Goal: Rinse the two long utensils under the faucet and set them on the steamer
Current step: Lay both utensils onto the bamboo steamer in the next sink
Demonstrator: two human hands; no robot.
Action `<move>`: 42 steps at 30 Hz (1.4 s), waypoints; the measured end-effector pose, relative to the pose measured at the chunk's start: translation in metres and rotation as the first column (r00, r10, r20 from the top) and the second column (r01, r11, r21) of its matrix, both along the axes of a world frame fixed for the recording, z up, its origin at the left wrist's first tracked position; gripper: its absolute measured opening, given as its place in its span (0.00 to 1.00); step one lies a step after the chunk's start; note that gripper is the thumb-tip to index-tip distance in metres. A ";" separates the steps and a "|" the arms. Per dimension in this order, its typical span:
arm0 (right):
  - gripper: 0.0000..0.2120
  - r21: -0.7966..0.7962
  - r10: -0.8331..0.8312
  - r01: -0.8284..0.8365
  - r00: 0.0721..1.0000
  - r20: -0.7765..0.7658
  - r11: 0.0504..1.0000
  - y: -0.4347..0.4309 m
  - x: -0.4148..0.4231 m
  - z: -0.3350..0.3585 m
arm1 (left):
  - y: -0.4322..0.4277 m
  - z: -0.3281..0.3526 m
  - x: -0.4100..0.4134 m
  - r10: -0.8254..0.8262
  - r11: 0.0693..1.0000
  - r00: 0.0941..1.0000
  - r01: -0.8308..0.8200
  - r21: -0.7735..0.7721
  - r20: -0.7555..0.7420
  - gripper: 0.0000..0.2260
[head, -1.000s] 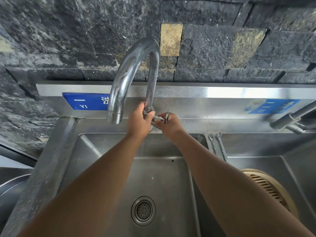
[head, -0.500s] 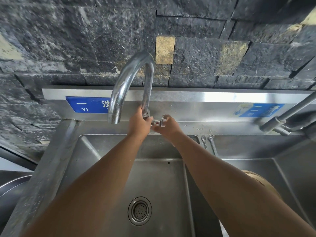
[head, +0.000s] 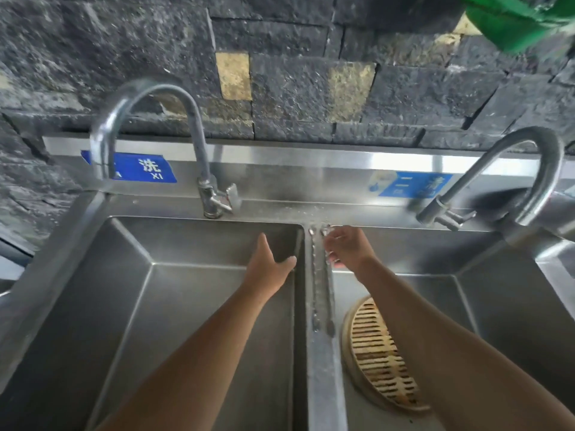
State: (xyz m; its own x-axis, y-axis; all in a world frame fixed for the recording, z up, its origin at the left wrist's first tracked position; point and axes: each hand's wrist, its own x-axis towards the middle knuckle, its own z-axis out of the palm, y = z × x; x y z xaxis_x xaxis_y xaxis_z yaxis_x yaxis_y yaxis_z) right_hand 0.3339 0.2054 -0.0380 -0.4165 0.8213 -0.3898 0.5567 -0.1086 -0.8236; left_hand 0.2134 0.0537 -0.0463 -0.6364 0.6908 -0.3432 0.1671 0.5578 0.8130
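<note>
Two long metal utensils lie side by side on the steel divider (head: 323, 384) between the basins: the left utensil (head: 315, 293) and the right utensil (head: 328, 300). My right hand (head: 350, 248) is curled over their far ends, fingertips touching the right one, which still lies flat. My left hand (head: 267, 269) hovers open over the left basin, just left of the divider, holding nothing. The round bamboo steamer (head: 378, 353) sits in the right basin, partly hidden by my right forearm. The left faucet (head: 149, 88) arches over the left basin; I see no water running.
A second faucet (head: 541, 169) curves over the right basin (head: 513, 306). The left basin (head: 186, 306) is deep and steel. The left faucet's handle (head: 228, 199) sticks out at its base. Something green (head: 516, 17) hangs at the top right. A dark stone wall stands behind.
Both hands have left the left faucet's base. My right hand moved right onto the utensils' far ends, my left dropped over the left basin. The view swung right, revealing the second faucet.
</note>
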 end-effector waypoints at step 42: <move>0.08 0.042 0.235 -0.234 0.972 -0.025 0.971 0.031 0.101 -0.084 | -0.015 -0.084 0.173 0.066 0.904 0.806 -0.299 -0.307 -0.588 0.36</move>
State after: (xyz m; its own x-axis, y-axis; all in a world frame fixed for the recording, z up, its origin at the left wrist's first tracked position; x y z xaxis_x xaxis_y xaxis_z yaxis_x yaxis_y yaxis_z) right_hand 0.4353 0.2365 -0.1220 -0.6105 0.7132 -0.3444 0.5379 0.0543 -0.8412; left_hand 0.3867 0.0384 -0.1304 -0.8946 0.4366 -0.0950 0.3834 0.8593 0.3386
